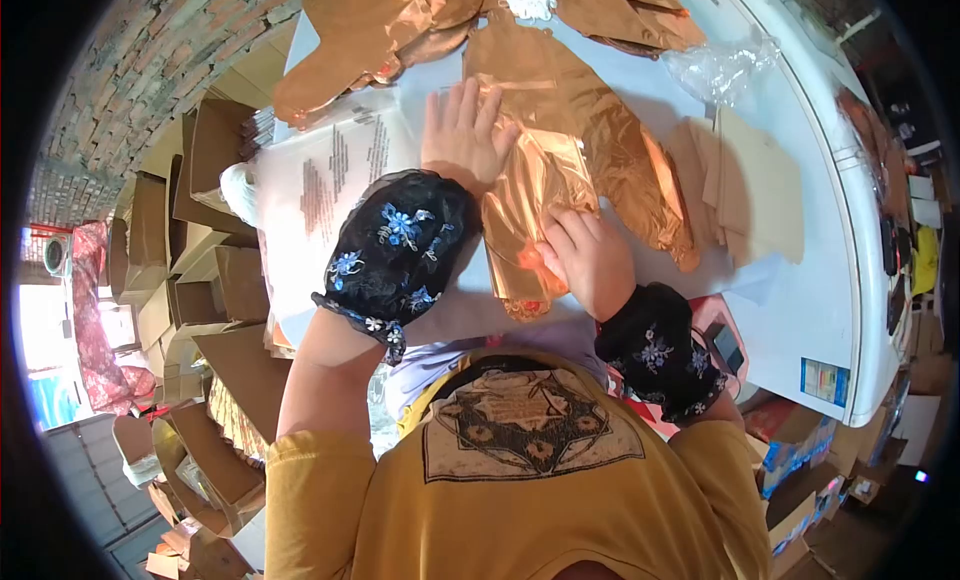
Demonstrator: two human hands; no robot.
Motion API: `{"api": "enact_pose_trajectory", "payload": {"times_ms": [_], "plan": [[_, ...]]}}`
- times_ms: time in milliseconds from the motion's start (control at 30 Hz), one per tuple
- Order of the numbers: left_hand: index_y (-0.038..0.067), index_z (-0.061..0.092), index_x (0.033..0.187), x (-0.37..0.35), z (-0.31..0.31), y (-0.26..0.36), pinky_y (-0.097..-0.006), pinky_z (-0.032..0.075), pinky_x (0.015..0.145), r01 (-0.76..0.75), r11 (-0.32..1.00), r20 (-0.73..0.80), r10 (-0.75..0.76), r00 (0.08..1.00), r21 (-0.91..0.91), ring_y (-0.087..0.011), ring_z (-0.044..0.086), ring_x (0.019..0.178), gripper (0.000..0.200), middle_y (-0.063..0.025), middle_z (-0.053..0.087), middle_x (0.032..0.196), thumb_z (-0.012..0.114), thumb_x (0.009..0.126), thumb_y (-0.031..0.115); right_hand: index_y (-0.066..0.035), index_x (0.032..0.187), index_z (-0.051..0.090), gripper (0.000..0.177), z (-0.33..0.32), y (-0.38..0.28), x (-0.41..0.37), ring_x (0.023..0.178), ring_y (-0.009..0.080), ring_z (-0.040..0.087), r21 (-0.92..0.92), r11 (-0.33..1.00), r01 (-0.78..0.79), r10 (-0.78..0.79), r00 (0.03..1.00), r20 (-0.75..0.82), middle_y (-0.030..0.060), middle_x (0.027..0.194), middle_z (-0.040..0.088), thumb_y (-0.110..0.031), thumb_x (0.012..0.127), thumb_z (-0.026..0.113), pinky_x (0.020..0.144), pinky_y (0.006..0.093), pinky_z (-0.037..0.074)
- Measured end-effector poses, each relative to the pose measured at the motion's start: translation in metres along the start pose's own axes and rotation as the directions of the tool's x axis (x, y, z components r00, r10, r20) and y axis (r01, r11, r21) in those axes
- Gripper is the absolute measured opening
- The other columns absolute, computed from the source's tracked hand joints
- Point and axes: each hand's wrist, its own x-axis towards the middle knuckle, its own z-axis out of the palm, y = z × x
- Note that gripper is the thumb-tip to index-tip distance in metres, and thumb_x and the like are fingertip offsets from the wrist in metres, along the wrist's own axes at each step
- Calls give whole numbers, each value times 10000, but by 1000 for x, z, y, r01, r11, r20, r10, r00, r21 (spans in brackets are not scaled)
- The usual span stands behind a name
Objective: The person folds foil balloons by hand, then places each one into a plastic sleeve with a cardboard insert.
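Observation:
A flat, copper-coloured foil sheet, which looks like an uninflated foil balloon (530, 195), lies folded in front of me with its crinkled lower end toward my body. My left hand (468, 135) rests flat at its upper left edge, fingers stretched and spread, holding nothing. On the lower right side my right hand (590, 255) has its fingers curled onto the foil balloon. An orange-red patch (540, 265) shows beside those fingertips. Beyond the hands a larger copper foil piece (600, 110) spreads across the white table (790, 320).
Clear printed plastic bags (335, 165) are stacked at the left. More copper foil (385, 20) lies at the back, near a white bundle (531, 2). Crumpled clear plastic (725, 68) and tan sheets (765, 185) sit at the right. Cardboard boxes (225, 280) crowd the left side.

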Motion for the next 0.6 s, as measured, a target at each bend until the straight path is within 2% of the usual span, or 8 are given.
{"api": "enact_pose_trajectory", "payload": {"times_ms": [267, 367, 400, 500, 533, 600], "plan": [[157, 284, 1558, 2, 2, -12, -586, 167, 1174, -17, 1000, 153, 20, 988, -22, -336, 254, 1483, 619, -131, 270, 1612, 298, 1044, 502, -40, 1084, 641, 288, 9, 0, -7, 975, 220, 608, 31, 999, -37, 38, 999, -24, 60, 1105, 631, -164, 830, 696, 822, 323, 522], [167, 294, 1551, 8, 6, -24, -590, 176, 1169, -104, 995, 113, 102, 988, 10, -337, 242, 1489, 587, -116, 274, 1613, 287, 1051, 474, -29, 1096, 649, 297, 11, 1, -9, 992, 223, 611, 50, 998, -45, 47, 998, -39, 66, 1101, 637, -150, 829, 694, 828, 327, 525], [134, 330, 1530, 8, 0, -20, -548, 243, 1161, -37, 994, 68, 44, 997, -102, -353, 277, 1472, 541, -121, 310, 1593, 357, 1052, 387, -26, 1097, 651, 298, 10, 2, -9, 995, 223, 611, 53, 997, -49, 51, 998, -38, 67, 1099, 639, -148, 829, 694, 830, 327, 526], [99, 391, 1492, 3, -33, -19, -486, 317, 1141, -143, 909, -15, 149, 989, -392, -377, 351, 1426, 490, -144, 375, 1549, 432, 1037, 277, -18, 1087, 651, 286, 7, -2, -5, 983, 219, 606, 45, 998, -38, 41, 997, -64, 64, 1080, 634, -142, 832, 687, 825, 325, 523], [74, 454, 1449, -3, -44, -17, -443, 354, 1126, -224, 859, -62, 220, 973, -461, -398, 409, 1378, 455, -159, 442, 1498, 480, 1017, 217, -16, 1082, 649, 280, 6, -2, -4, 976, 217, 603, 40, 999, -32, 35, 996, -78, 61, 1071, 631, -141, 834, 683, 822, 324, 521], [72, 477, 1431, -17, -56, -9, -449, 348, 1131, -264, 836, -3, 300, 954, -481, -394, 421, 1370, 440, -160, 467, 1478, 477, 1018, 225, -11, 1065, 647, 261, 6, -4, -4, 957, 215, 591, 12, 999, -30, 30, 998, -63, 58, 1040, 618, -132, 835, 668, 815, 322, 511]]}}
